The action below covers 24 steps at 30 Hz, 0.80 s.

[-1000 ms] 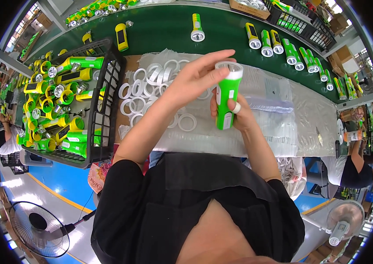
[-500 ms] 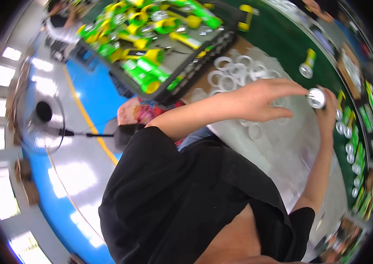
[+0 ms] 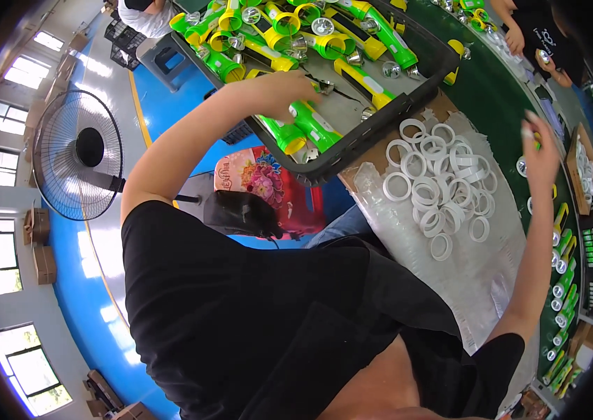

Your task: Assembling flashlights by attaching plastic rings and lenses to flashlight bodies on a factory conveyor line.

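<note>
Only the one head view to go on, and it's tilted hard, so everything runs diagonally.

The person's left hand (image 3: 279, 87) is stretched out over the black crate (image 3: 380, 115) full of green and yellow flashlight bodies. It sits right above a green flashlight body (image 3: 314, 126) that lies flat in the crate, long axis running from the hand down toward the crate's near rim, open head end pointing at the rim. The fingers are curled down toward it, but I can't tell if they've closed on anything, since the hand hides its own underside. That body is just beside the fingertips, on the rim side of them.

The right hand (image 3: 541, 150) is well apart, up over the green conveyor belt (image 3: 499, 91), fingers spread loose and holding nothing I can make out. So the left is clearly the nearer one to the crate.

Between the two hands sits a pile of white plastic rings (image 3: 440, 185) on a clear plastic sheet (image 3: 464, 280). A standing fan (image 3: 79, 164) is off on the blue floor.
</note>
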Tool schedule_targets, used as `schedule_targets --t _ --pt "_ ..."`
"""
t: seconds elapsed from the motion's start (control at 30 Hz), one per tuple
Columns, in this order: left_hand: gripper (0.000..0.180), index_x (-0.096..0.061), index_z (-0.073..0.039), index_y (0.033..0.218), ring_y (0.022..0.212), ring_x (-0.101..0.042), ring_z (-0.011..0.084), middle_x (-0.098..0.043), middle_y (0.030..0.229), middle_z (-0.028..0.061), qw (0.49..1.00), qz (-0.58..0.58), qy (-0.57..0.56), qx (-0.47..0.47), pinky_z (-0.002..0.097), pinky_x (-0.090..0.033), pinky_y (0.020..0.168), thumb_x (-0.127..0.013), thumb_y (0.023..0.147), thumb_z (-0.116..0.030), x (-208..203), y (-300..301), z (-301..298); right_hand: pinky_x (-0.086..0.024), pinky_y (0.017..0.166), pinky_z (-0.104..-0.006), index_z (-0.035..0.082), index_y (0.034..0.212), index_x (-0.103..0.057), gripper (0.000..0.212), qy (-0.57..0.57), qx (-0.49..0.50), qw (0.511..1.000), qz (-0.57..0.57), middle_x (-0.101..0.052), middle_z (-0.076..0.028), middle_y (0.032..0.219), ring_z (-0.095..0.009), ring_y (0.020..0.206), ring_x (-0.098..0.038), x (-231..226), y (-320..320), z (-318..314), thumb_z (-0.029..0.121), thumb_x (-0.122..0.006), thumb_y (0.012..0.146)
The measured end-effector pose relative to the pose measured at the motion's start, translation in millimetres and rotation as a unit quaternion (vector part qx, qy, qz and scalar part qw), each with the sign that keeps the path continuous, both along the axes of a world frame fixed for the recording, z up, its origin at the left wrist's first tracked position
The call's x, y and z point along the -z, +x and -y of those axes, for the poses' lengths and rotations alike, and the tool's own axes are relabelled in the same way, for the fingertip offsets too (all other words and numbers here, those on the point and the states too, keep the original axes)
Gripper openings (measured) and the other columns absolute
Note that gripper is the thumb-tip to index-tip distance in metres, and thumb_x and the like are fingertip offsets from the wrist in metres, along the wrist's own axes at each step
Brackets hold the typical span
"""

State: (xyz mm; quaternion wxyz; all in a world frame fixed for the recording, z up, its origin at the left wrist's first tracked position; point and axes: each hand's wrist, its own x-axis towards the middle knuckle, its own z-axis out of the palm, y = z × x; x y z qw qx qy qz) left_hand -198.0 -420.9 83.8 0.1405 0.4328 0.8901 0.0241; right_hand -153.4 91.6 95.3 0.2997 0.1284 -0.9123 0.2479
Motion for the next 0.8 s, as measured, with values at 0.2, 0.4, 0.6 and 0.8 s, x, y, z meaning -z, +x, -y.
schedule_targets --t 0.2,0.4,0.6,0.8 --pt "0.045 -0.065 -0.007 0.105 0.116 -0.05 0.0311 -0.055 0.12 0.0086 0.998 -0.042 0.022 0.041 0.0424 -0.046 0.094 -0.068 0.061 -0.001 -12 -3 10 -0.052 0.078 -0.033 0.002 0.111 -0.064 0.035 0.108 -0.233 0.949 0.184 -0.066 -0.013 0.1 -0.023 0.091 -0.065 -30 -50 203 0.023 -0.069 0.084" --pt "0.038 -0.063 -0.003 0.098 0.113 -0.055 0.032 -0.053 0.126 0.0135 0.99 -0.025 0.129 -0.053 0.0388 -0.048 0.092 -0.069 0.061 0.004 -28 -15 56 -0.053 0.076 -0.0384 -0.004 0.097 -0.067 0.047 0.349 -0.135 0.846 0.379 -0.068 -0.019 0.095 -0.031 0.087 -0.067 15 -116 273 0.033 -0.077 0.07" --pt "0.066 -0.048 -0.009 0.123 0.094 -0.063 0.0374 -0.064 0.101 0.0157 0.989 0.037 -0.101 -0.104 0.0433 -0.05 0.077 -0.077 0.063 -0.004 2 -53 48 -0.054 0.077 -0.0385 -0.004 0.096 -0.068 0.049 0.364 -0.092 0.813 0.445 -0.068 -0.02 0.099 -0.031 0.09 -0.067 13 -119 285 0.026 -0.077 0.058" --pt "0.087 -0.047 -0.007 0.129 0.112 -0.051 0.0342 -0.053 0.117 0.0144 0.995 0.014 -0.099 -0.031 0.0417 -0.047 0.09 -0.086 0.052 -0.022 8 -63 60 -0.049 0.081 -0.043 0.001 0.1 -0.057 0.045 0.264 -0.205 0.891 0.306 -0.062 -0.02 0.101 -0.037 0.097 -0.061 -44 -72 288 0.024 -0.074 0.065"
